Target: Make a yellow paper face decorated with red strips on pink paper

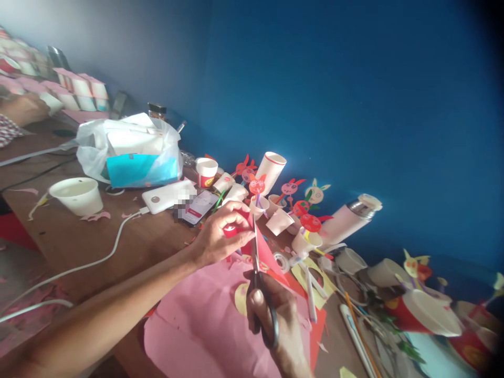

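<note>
My right hand (275, 315) grips black-handled scissors (259, 273), their blades pointing away from me. Red paper (269, 256) is pinched in my left hand (224, 231), and the blades lie along it near my fingertips. Beneath both hands spreads a large pink sheet (197, 320), with a small pale yellow paper piece (241, 298) on it. Just beyond stand small paper cups holding paper animal faces on sticks, among them a red one (311, 223). A roll of clear tape (281, 262) lies to the right of the blades.
At left are a white tub (76, 195), a plastic bag (129, 152), a power bank (169, 196) with a white cable, and a phone (199, 206). A thermos (350, 218) leans by the blue wall. Cups (427, 312) crowd the right. Another person's hand (27, 108) shows far left.
</note>
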`<act>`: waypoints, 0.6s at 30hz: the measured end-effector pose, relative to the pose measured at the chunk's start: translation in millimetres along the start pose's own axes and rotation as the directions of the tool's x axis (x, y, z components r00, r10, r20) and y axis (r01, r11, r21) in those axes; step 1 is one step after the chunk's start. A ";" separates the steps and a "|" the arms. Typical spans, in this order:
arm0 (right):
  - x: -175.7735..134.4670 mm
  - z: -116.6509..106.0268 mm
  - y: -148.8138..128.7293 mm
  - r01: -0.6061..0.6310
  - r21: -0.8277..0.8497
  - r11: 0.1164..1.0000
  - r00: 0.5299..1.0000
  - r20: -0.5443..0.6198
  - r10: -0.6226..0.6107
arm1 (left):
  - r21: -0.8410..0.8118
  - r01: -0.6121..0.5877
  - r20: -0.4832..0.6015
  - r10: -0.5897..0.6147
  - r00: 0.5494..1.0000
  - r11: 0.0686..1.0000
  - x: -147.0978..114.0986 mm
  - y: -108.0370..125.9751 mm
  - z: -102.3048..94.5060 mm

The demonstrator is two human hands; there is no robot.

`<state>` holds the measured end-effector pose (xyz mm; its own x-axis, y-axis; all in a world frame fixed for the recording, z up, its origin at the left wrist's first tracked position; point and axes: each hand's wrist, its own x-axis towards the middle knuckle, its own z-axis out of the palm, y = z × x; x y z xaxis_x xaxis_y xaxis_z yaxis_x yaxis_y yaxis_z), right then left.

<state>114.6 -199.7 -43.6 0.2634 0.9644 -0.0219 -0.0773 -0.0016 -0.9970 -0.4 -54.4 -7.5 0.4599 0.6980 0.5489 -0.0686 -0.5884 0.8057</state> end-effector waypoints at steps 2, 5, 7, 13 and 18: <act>-0.5 0.3 0.0 0.017 -0.001 1.000 1.000 0.016 -0.017 | -0.052 0.026 0.010 -0.025 1.000 0.998 0.5 -1.5 0.2; -1.0 -0.1 0.4 0.036 -0.007 0.999 0.999 0.016 -0.036 | -0.167 0.095 0.061 -0.086 0.994 0.981 1.7 -2.2 -0.2; -1.0 -0.4 1.3 0.042 -0.011 0.999 0.999 0.001 -0.042 | -0.217 0.134 0.107 -0.113 0.988 0.967 2.3 -1.5 -0.5; -1.0 1.0 1.7 0.022 -0.028 0.999 0.999 -0.028 -0.023 | -0.194 0.062 0.084 -0.047 0.995 0.979 2.0 -0.6 1.3; -5.3 5.2 -7.8 -0.014 0.035 0.999 1.000 0.002 0.014 | -0.081 -0.070 0.067 0.076 0.995 0.994 1.6 0.3 -1.9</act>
<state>108.8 -203.4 -35.4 0.2609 0.9647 -0.0354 -0.1143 -0.0055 -0.9934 -1.4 -52.7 -5.9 0.5116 0.6225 0.5922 -0.1722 -0.6009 0.7805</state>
